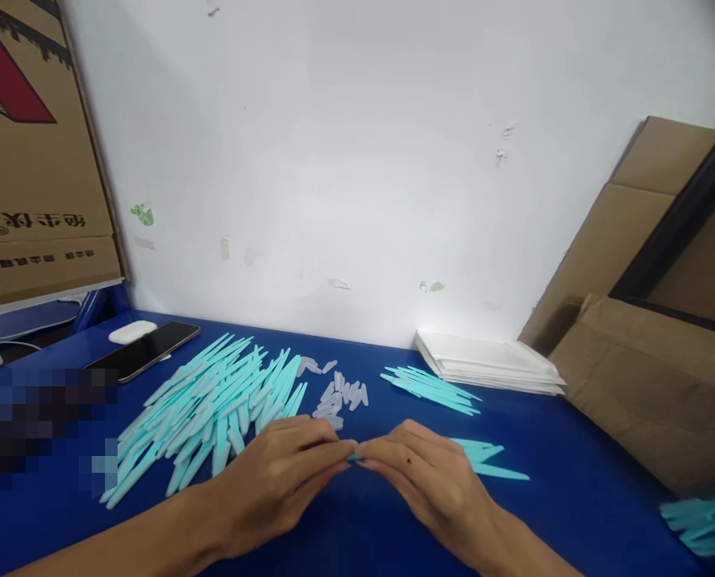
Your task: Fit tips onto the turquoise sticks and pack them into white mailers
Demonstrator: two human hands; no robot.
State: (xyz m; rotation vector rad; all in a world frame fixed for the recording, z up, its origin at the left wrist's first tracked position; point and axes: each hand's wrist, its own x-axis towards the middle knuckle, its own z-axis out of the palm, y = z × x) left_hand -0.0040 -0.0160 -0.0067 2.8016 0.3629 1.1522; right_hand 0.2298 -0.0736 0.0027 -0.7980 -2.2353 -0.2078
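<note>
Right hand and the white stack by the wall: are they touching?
Apart. The head view shows bare blue tabletop and teal sticks between the right hand and the white stack.

Bright, diffuse light; white wall (345, 160) palest mid-frame, soft shadow beside left carton (38, 168). Wide-angle stretch at edges; upper right corner dark, blurred. Lower left pixelated.

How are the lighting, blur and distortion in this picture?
In the head view, the plain white wall is bright, dimming at the upper right corner; coarse pixelation sits lower left; the turquoise slender pieces at the lower right look soft; sides seem stretched.
</note>
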